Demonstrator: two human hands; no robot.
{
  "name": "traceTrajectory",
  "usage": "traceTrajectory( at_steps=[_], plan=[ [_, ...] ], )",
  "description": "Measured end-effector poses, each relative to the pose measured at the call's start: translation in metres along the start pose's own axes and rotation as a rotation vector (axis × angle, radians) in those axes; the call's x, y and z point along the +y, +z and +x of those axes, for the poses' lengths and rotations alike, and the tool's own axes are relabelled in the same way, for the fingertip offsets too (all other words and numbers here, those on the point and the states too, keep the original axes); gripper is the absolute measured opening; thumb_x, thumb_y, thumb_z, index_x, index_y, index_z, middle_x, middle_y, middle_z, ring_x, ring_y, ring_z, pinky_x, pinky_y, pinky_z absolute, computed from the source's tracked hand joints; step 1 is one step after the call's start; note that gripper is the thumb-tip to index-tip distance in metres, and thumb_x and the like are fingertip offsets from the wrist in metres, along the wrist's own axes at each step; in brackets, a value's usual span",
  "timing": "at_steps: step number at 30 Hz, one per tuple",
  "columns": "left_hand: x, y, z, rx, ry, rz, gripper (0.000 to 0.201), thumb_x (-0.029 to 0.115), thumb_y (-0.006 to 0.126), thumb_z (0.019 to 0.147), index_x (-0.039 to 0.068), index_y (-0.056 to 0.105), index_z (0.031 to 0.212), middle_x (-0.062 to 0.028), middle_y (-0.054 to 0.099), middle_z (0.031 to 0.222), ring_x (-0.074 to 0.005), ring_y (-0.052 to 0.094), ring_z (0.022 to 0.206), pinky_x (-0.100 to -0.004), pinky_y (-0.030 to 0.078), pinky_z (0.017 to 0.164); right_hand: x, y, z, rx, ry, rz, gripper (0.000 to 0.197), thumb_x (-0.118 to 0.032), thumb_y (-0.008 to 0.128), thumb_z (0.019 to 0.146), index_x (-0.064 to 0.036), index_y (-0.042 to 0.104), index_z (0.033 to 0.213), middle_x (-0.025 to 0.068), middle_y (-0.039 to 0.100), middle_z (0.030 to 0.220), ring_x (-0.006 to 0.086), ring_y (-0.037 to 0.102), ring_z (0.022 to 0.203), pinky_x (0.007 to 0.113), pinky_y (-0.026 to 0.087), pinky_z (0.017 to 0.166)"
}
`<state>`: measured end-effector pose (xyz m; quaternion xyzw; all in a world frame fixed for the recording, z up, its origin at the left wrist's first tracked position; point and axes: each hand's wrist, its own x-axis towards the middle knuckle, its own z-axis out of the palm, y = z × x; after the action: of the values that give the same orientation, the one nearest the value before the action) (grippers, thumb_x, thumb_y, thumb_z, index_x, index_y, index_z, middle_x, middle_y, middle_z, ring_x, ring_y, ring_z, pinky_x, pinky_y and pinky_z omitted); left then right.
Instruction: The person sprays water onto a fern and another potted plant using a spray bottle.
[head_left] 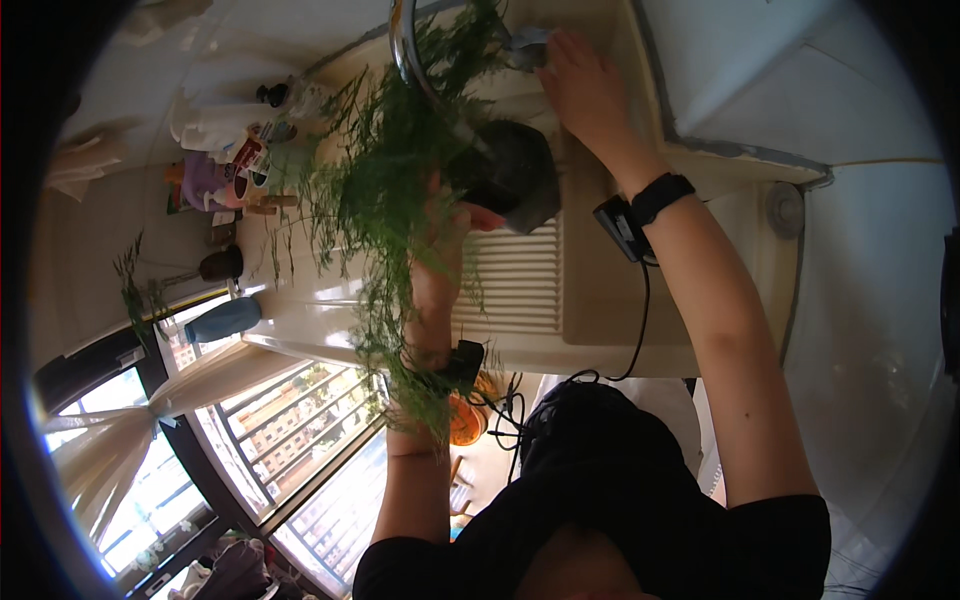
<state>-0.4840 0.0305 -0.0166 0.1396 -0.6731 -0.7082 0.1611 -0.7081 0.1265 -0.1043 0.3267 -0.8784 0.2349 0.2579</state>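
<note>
A leafy green plant with fine feathery fronds spills from a dark pot above the sink's ribbed drainboard. My left hand is closed on the pot's near left side, partly covered by fronds that also drape over the forearm. Further back on the right, my right hand is closed at a small grey thing by the sink's back edge; its kind does not show clearly. A curved chrome faucet arches over the plant, its lower end blurred among the leaves.
Bottles and a purple container line the counter's left side, with a blue vase nearer the window. Black straps with small dark boxes sit on both wrists, their cables hanging over the counter edge. A tiled wall stands right.
</note>
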Motion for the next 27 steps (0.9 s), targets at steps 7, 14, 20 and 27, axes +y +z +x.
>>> traceTrajectory(
  at_steps=[7, 14, 20, 27],
  plan=[
    [-0.005, 0.012, 0.003, 0.007, -0.014, -0.035, 0.049, 0.010, 0.045, 0.091, -0.003, 0.027, 0.135, -0.0102, 0.063, 0.079, -0.0147, 0.058, 0.073, -0.0311, 0.043, 0.078, 0.036, 0.019, -0.006, -0.257, -0.042, -0.101, 0.039, -0.023, 0.047, 0.090, -0.0060, 0.048, 0.125, 0.0059, 0.043, 0.134, 0.0220, 0.040, 0.124, 0.040, 0.046, 0.086],
    [-0.076, -0.026, -0.010, 0.032, -0.248, 0.222, 0.059, 0.010, 0.051, 0.086, 0.008, 0.024, 0.139, -0.0144, 0.043, 0.130, -0.0204, 0.058, 0.079, -0.0316, 0.048, 0.073, 0.041, 0.002, -0.036, -0.190, 0.106, 0.201, 0.041, -0.014, 0.045, 0.088, -0.0039, 0.044, 0.128, 0.0108, 0.044, 0.133, 0.0256, 0.041, 0.123, 0.040, 0.045, 0.088],
    [-0.041, 0.017, -0.018, -0.279, -0.145, 0.204, 0.030, 0.015, 0.050, 0.090, 0.004, 0.049, 0.118, -0.0120, 0.055, 0.116, -0.0185, 0.057, 0.083, -0.0316, 0.047, 0.077, 0.016, -0.049, -0.103, -0.348, 0.316, 0.674, 0.044, -0.020, 0.046, 0.092, -0.0021, 0.039, 0.132, 0.0189, 0.046, 0.129, 0.0336, 0.047, 0.116, 0.039, 0.043, 0.092],
    [-0.024, 0.011, -0.047, -0.440, -0.391, 0.137, 0.034, 0.011, 0.051, 0.092, 0.004, 0.050, 0.125, -0.0084, 0.054, 0.124, -0.0172, 0.057, 0.097, -0.0293, 0.048, 0.084, 0.039, -0.062, -0.131, -0.777, 0.618, 0.913, 0.036, -0.025, 0.046, 0.094, 0.0001, 0.051, 0.120, 0.0178, 0.057, 0.116, 0.0278, 0.057, 0.106, 0.034, 0.046, 0.086]
  ],
)
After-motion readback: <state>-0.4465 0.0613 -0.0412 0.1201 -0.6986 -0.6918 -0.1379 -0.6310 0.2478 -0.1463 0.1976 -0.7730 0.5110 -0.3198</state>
